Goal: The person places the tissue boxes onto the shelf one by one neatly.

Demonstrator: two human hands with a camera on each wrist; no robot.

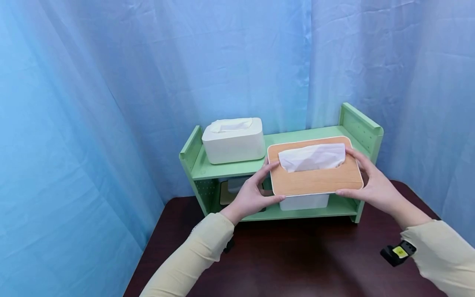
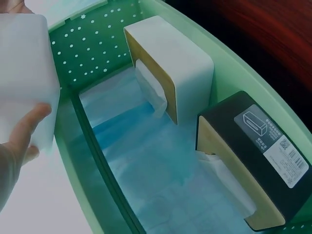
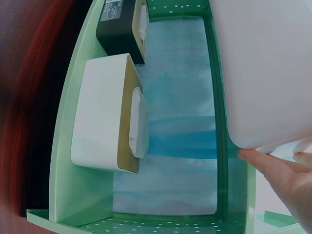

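Both hands hold a tissue box (image 1: 315, 181) with a wood-look lid and white sides, a white tissue lying across its slot. My left hand (image 1: 254, 189) grips its left end, and my right hand (image 1: 375, 187) grips the right end. The lid is tilted toward the head camera, in front of the upper shelf's right part; whether the box touches the shelf I cannot tell. In the left wrist view the held box's white side (image 2: 24, 73) shows, as does its white underside or side (image 3: 273, 73) in the right wrist view. An all-white tissue box (image 1: 234, 144) stands on the upper shelf's left.
The green two-tier rack (image 1: 219, 170) stands on a dark red-brown table (image 1: 274, 255). On its lower shelf are a black tissue box (image 2: 243, 136) with a label and a white one (image 3: 100, 112) with a wood-look lid. Blue curtains (image 1: 148, 82) hang behind.
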